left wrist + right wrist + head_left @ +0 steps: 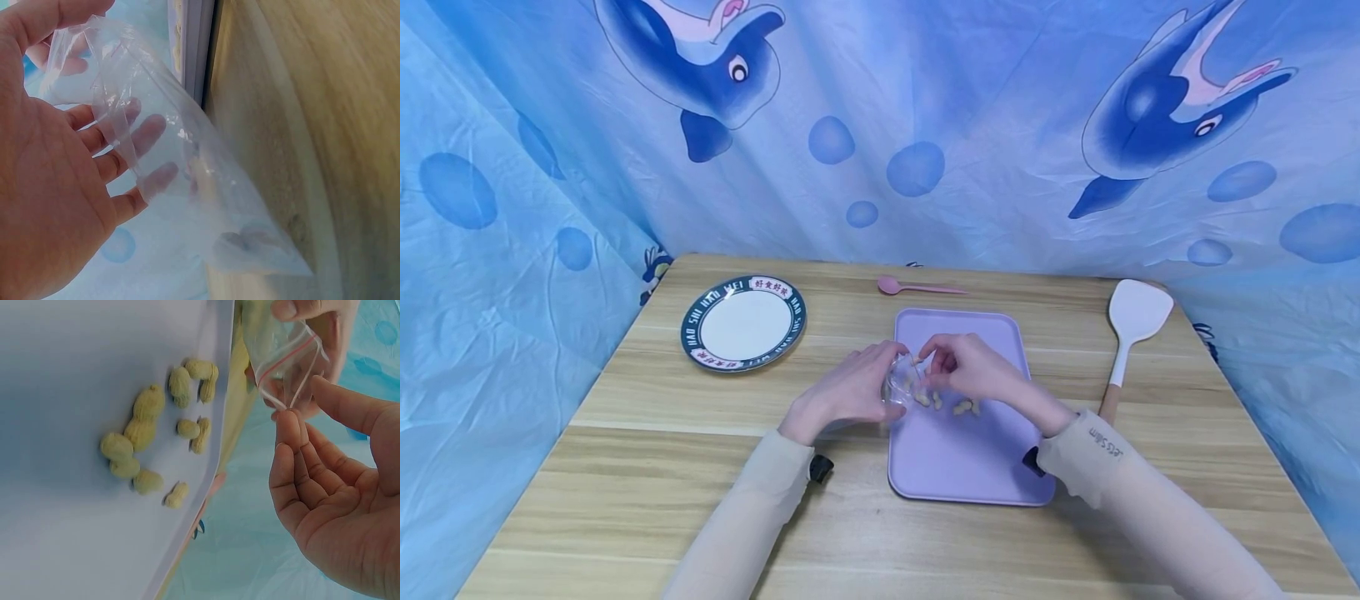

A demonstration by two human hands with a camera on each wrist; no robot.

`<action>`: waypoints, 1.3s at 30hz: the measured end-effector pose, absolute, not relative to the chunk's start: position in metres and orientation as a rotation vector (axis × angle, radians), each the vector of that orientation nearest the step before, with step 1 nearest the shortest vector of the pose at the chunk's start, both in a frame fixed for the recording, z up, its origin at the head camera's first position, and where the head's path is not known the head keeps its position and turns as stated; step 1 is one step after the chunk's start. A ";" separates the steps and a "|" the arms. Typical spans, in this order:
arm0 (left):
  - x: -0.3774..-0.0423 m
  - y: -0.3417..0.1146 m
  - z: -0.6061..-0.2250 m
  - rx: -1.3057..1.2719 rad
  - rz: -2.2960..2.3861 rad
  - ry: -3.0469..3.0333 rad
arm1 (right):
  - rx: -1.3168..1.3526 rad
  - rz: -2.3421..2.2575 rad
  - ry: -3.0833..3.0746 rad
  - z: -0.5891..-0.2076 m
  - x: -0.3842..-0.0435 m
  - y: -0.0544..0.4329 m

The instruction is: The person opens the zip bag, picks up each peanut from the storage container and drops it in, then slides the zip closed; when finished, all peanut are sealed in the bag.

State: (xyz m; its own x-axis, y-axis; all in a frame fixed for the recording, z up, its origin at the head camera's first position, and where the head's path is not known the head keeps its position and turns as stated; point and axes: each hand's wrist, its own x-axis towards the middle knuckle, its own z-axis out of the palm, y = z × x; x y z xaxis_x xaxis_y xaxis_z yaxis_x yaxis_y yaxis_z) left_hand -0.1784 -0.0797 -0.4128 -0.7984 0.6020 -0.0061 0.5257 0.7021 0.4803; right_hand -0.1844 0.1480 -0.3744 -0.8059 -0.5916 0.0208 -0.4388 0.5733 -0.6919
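My left hand (859,385) holds a clear zip bag (187,156) over the left edge of the purple tray (958,458). In the left wrist view, several of its fingers spread behind the film, and a blurred lump shows near the bag's bottom corner. The right hand (344,487) is at the bag's mouth, beside the red zip line. Its fingertips touch the bag's edge, while the thumb stands apart from them; no peanut shows between them. Several unshelled peanuts (145,415) lie on the tray under the right hand.
A white plate with a dark patterned rim (743,367) stands at the back left. Behind the tray lies a pink spoon (891,286). To its right is a white spatula (1138,310) with a wooden handle. A blue dolphin curtain (880,100) hangs behind the wooden table (647,475).
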 end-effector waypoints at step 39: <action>-0.178 -0.081 -0.413 0.897 0.711 2.732 | -1.004 -0.876 2.428 -0.415 -0.219 0.211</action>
State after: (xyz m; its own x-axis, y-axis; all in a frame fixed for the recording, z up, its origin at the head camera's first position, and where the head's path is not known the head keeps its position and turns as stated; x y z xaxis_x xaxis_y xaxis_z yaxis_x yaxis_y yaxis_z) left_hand -0.1785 -0.0814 -0.4131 -0.8022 0.5967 -0.0203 0.5110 0.7039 0.4933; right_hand -0.2194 0.2108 -0.4150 -0.6775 -0.7291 -0.0970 -0.4991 0.5527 -0.6674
